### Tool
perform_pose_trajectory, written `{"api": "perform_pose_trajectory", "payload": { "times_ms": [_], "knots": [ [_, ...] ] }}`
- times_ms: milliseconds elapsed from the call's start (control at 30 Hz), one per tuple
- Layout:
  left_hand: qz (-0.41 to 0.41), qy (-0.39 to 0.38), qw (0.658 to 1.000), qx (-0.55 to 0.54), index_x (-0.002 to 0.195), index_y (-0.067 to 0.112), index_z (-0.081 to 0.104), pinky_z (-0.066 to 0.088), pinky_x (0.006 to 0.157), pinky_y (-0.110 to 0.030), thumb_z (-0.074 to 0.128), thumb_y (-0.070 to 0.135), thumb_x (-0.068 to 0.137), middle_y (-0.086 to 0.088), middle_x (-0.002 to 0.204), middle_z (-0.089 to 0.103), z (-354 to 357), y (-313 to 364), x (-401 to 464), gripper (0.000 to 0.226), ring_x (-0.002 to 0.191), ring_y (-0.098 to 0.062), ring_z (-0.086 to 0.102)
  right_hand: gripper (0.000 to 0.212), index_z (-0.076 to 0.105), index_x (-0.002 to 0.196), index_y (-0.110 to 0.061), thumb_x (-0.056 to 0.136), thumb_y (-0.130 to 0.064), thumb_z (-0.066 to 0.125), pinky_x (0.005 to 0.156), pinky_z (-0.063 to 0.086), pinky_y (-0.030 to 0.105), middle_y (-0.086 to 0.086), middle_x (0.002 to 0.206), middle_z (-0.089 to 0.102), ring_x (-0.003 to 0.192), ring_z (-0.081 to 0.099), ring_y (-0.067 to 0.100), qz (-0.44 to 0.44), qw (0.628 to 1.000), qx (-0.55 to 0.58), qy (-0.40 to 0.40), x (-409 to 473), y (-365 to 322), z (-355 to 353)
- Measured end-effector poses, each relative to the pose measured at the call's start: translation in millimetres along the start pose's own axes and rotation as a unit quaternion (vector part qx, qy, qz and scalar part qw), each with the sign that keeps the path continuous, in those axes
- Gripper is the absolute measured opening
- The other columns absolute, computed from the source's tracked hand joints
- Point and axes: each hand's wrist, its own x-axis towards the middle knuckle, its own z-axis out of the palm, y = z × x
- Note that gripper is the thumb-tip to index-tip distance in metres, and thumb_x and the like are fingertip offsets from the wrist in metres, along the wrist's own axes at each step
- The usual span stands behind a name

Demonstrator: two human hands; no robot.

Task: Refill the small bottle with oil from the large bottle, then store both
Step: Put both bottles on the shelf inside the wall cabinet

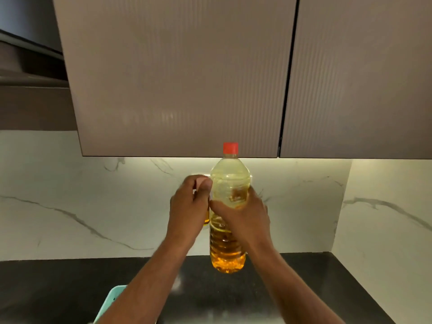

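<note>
The large clear bottle (230, 183) with a red cap is upright and lifted off the counter, roughly half full of golden oil. My right hand (243, 218) grips it around the middle. My left hand (189, 206) is closed around the small bottle (206, 219) just left of the large one. Only a sliver of the small bottle's amber side and a pale top show past my fingers; the rest is hidden. Both hands are raised in front of the marble wall, just below the closed cabinets.
Two closed ribbed taupe cabinet doors (175, 78) hang overhead, with a dark seam (288, 90) between them. A black counter (210, 295) runs below. A mint-green object (109, 300) pokes in at the bottom left. The marble wall turns a corner at the right (385, 218).
</note>
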Motion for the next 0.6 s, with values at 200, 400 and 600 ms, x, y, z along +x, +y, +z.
{"api": "perform_pose_trajectory", "payload": {
  "times_ms": [200,400,600],
  "knots": [
    [0.000,-0.003,0.999,-0.034,0.116,0.024,0.063,0.053,0.093,-0.034,0.049,0.041,0.103,0.008,0.109,0.065,-36.7,44.5,5.5,0.026,0.102,-0.014,0.063,0.077,0.053,0.125,-0.039,0.060,-0.079,0.063,0.102,0.051,0.053,-0.012,0.121,0.068,0.113,0.065,0.018,-0.003,1.000,-0.015,0.026,-9.5,-56.9,-17.1],
    [0.040,-0.032,0.998,-0.044,0.112,0.018,0.065,0.055,0.090,-0.039,0.048,0.037,0.104,0.004,0.101,0.068,-63.0,82.8,14.2,0.027,0.098,-0.016,0.065,0.083,0.059,0.122,-0.038,0.051,-0.081,0.059,0.099,0.053,0.052,-0.013,0.117,0.071,0.110,0.066,0.018,-0.001,0.999,-0.015,0.044,-16.7,-93.4,-28.4],
    [0.056,-0.063,0.995,-0.055,0.111,0.016,0.067,0.057,0.091,-0.039,0.046,0.039,0.105,-0.003,0.105,0.071,-70.1,123.4,36.4,0.032,0.099,-0.020,0.068,0.076,0.063,0.112,-0.038,0.050,-0.082,0.066,0.097,0.054,0.052,-0.015,0.104,0.072,0.103,0.068,0.017,-0.007,0.998,-0.003,0.060,-6.2,-121.3,-52.5]
  ]
}}
